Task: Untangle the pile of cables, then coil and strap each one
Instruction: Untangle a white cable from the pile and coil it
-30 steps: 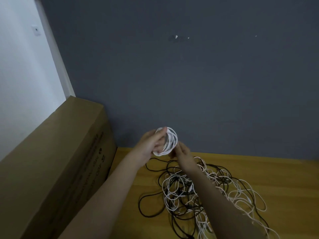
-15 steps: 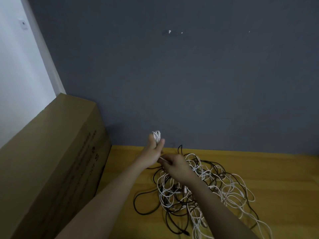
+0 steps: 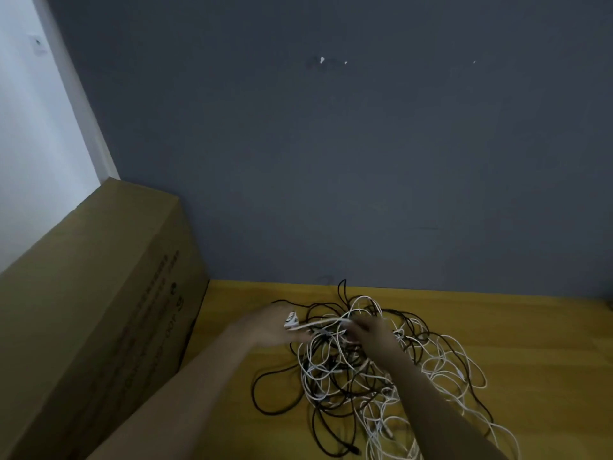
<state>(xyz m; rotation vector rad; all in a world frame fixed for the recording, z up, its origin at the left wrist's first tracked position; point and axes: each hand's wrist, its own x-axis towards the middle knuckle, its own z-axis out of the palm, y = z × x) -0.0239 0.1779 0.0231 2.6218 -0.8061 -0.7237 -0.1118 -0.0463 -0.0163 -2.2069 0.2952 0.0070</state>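
A tangled pile of white and black cables (image 3: 371, 373) lies on the yellow wooden floor near the wall. My left hand (image 3: 268, 328) is closed around a small coil of white cable (image 3: 291, 321), seen edge-on just above the pile's left side. A taut white strand (image 3: 320, 323) runs from that coil to my right hand (image 3: 373, 332), which pinches it over the middle of the pile. Both hands are blurred. My right forearm hides part of the pile.
A long brown cardboard box (image 3: 99, 310) lies along the left, reaching the corner. A dark grey wall (image 3: 365, 161) stands right behind the pile. Yellow floor (image 3: 530, 327) extends to the right.
Both hands dropped from chest height to just above the pile. The white coil turned from face-on to edge-on in my left hand, and my right hand drew a strand out to the right.
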